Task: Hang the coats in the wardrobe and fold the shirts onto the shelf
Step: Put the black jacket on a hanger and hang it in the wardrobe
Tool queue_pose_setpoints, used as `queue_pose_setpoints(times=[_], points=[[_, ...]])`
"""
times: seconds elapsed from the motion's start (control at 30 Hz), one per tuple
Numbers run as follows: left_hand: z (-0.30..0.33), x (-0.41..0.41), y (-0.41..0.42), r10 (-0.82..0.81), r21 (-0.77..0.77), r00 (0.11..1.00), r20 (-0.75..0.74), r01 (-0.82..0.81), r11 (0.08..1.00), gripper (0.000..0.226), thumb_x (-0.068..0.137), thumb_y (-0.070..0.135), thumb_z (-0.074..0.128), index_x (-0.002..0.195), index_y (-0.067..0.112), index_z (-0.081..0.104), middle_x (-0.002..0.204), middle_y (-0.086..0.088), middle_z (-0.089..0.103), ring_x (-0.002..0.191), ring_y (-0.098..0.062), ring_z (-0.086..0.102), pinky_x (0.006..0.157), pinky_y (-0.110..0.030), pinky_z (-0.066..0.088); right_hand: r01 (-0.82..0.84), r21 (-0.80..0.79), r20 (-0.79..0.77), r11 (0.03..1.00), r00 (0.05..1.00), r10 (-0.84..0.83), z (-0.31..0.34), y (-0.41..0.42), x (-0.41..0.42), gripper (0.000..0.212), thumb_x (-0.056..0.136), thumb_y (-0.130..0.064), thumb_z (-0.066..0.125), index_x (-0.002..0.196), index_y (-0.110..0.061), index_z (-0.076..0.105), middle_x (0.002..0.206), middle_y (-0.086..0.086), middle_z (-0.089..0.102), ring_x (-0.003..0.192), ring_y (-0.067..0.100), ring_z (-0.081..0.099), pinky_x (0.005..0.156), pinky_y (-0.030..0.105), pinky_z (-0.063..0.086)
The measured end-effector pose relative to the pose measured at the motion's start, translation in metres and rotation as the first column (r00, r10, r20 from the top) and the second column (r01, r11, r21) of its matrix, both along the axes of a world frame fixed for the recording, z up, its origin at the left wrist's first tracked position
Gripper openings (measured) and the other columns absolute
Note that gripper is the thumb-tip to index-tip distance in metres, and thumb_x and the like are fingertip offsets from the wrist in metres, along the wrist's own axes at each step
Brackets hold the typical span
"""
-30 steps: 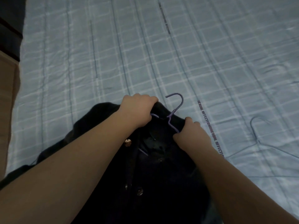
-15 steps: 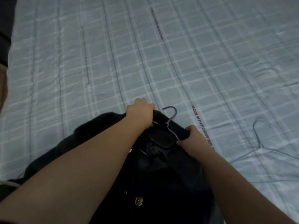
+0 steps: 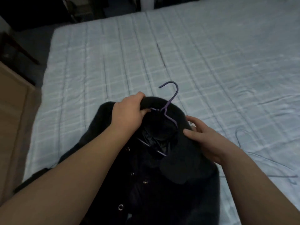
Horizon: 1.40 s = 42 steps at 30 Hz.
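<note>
A black coat point(image 3: 175, 184) with metal snap buttons lies front-up on the bed, its collar toward the far side. A purple wire hanger point(image 3: 170, 98) sits inside the collar, and its hook sticks up past the neck. My left hand point(image 3: 128, 116) grips the left side of the collar. Over the right shoulder of the coat my right hand point(image 3: 206, 140) rests with its fingers spread and its thumb on the fabric.
The bed point(image 3: 113, 62) has a pale blue checked cover. A second, light blue wire hanger point(image 3: 243, 137) lies on the cover to the right of the coat. A wooden panel point(image 3: 13, 111) stands at the left edge, with dark floor and furniture beyond the bed.
The coat's collar and hanger have lifted and the hook now stands higher. My right hand has let go of the collar edge and opened over the shoulder. The view has tilted up.
</note>
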<state>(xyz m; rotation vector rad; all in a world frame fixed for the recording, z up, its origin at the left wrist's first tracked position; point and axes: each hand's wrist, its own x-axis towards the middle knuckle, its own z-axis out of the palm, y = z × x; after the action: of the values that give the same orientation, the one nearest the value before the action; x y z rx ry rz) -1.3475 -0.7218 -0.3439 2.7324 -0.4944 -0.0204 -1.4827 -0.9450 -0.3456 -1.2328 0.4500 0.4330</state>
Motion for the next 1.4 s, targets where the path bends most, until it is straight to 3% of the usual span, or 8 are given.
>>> queue_pose_setpoints(times=[0.17, 0.4, 0.57, 0.73, 0.9, 1.13, 1.27, 1.4], points=[[0.104, -0.033, 0.026, 0.001, -0.026, 0.993, 0.122, 0.002, 1.0, 0.025, 0.087, 0.052, 0.06, 0.101, 0.032, 0.054, 0.094, 0.003, 0.065, 0.089, -0.026, 0.063, 0.081, -0.047, 0.051, -0.095, -0.727, 0.119, 0.68, 0.958, 0.262, 0.093, 0.039, -0.016, 0.041, 0.088, -0.036, 0.071, 0.126, -0.033, 0.056, 0.117, -0.011, 0.067, 0.106, 0.01, 0.063, 0.092, 0.032, 0.048], [0.242, -0.099, 0.06, 0.12, -0.203, 0.97, 0.211, -0.077, 0.976, 0.027, 0.088, 0.047, 0.059, 0.109, 0.032, 0.051, 0.099, 0.002, 0.062, 0.094, -0.024, 0.061, 0.086, -0.048, 0.051, 0.352, -0.893, 0.406, 0.282, 0.9, 0.161, 0.245, 0.107, -0.068, 0.014, 0.093, -0.045, 0.057, 0.098, -0.036, 0.047, 0.078, -0.014, 0.054, 0.071, 0.013, 0.047, 0.067, 0.033, 0.036], [0.354, -0.135, 0.089, -0.051, -0.233, 0.992, 0.111, 0.076, 0.969, 0.054, 0.091, 0.037, 0.059, 0.141, 0.032, 0.039, 0.135, -0.001, 0.049, 0.126, -0.024, 0.043, 0.109, -0.044, 0.034, 0.549, -0.807, 0.585, 0.218, 0.794, 0.169, 0.35, 0.124, -0.094, 0.009, 0.095, -0.043, 0.054, 0.097, -0.038, 0.046, 0.076, -0.014, 0.051, 0.068, 0.011, 0.045, 0.065, 0.031, 0.033], [0.457, -0.161, 0.145, -0.288, -0.287, 0.944, -0.163, 0.234, 0.929, 0.076, 0.085, 0.029, 0.074, 0.143, 0.054, 0.03, 0.124, 0.015, 0.047, 0.112, -0.011, 0.048, 0.093, -0.03, 0.039, 0.611, -0.769, 0.64, 0.191, 0.732, 0.236, 0.436, 0.119, -0.121, 0.019, 0.093, -0.043, 0.056, 0.109, -0.033, 0.052, 0.096, -0.001, 0.065, 0.093, 0.028, 0.061, 0.076, 0.037, 0.043], [0.51, -0.183, 0.155, -0.211, -0.211, 0.967, 0.142, 0.238, 0.948, 0.045, 0.082, 0.036, 0.075, 0.116, 0.043, 0.048, 0.109, 0.009, 0.062, 0.104, -0.018, 0.062, 0.086, -0.042, 0.054, 0.64, -0.741, 0.665, 0.202, 0.661, 0.347, 0.509, 0.124, -0.154, 0.027, 0.092, -0.042, 0.059, 0.116, -0.033, 0.049, 0.104, -0.001, 0.067, 0.098, 0.028, 0.062, 0.084, 0.043, 0.049], [0.581, -0.232, 0.172, -0.042, -0.218, 0.865, 0.499, 0.172, 0.961, 0.036, 0.084, 0.054, 0.066, 0.109, 0.039, 0.046, 0.097, 0.008, 0.062, 0.091, -0.022, 0.064, 0.083, -0.046, 0.054, 0.346, -0.907, 0.413, 0.239, 0.627, 0.661, 0.582, 0.118, -0.205, 0.1, 0.083, -0.007, 0.068, 0.153, -0.036, 0.003, 0.142, -0.007, 0.039, 0.128, 0.013, 0.045, 0.102, 0.023, 0.038], [0.628, -0.275, 0.172, 0.056, -0.171, 0.701, 0.711, 0.095, 0.981, 0.046, 0.085, 0.062, 0.061, 0.115, 0.029, 0.048, 0.09, 0.007, 0.057, 0.088, -0.026, 0.064, 0.073, -0.035, 0.043, 0.591, -0.789, 0.541, 0.166, 0.541, 0.644, 0.613, 0.119, -0.215, 0.091, 0.083, -0.016, 0.068, 0.15, -0.038, 0.01, 0.146, 0.004, 0.043, 0.132, 0.027, 0.045, 0.112, 0.048, 0.037], [0.692, -0.327, 0.174, 0.177, -0.202, 0.511, 0.841, -0.007, 0.979, 0.059, 0.082, 0.071, 0.057, 0.115, 0.022, 0.052, 0.096, -0.006, 0.067, 0.09, -0.032, 0.066, 0.069, -0.034, 0.036, 0.846, -0.51, 0.72, 0.155, 0.322, 0.614, 0.666, 0.126, -0.235, 0.079, 0.084, -0.02, 0.068, 0.151, -0.025, 0.025, 0.143, 0.011, 0.05, 0.128, 0.034, 0.05, 0.104, 0.046, 0.043]])
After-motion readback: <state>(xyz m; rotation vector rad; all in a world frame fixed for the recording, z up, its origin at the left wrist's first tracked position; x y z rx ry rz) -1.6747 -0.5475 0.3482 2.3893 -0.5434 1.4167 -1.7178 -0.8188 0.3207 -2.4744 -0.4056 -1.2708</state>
